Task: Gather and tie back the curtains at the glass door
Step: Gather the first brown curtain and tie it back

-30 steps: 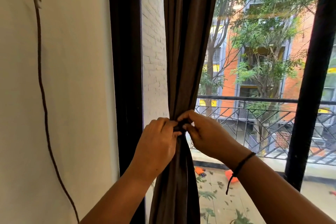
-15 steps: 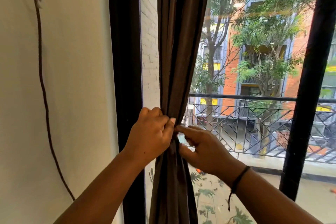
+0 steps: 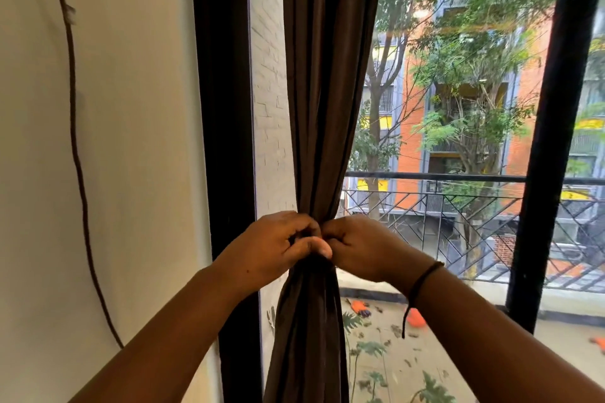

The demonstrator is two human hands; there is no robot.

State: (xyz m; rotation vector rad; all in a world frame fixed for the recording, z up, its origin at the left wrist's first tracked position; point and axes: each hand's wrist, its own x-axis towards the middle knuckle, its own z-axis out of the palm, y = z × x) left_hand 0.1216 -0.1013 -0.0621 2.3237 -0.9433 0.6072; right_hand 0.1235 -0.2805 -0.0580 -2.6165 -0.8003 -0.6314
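Both hands have come close together at the waist of the curtain [image 3: 314, 141], which hangs gathered beside the door frame [image 3: 222, 108]. Left hand [image 3: 275, 245] and right hand [image 3: 363, 247] have their fingers curled tight at the bunch; the tie itself is hidden. I judge the knot is being made; next it needs pulling tight.

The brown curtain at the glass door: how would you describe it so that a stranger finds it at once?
Look at the glass door, just right of its dark frame post by the cream wall. The brown curtain hangs there as one gathered bundle, pinched narrow at mid-height where the left hand and right hand meet. It is the only fabric there.
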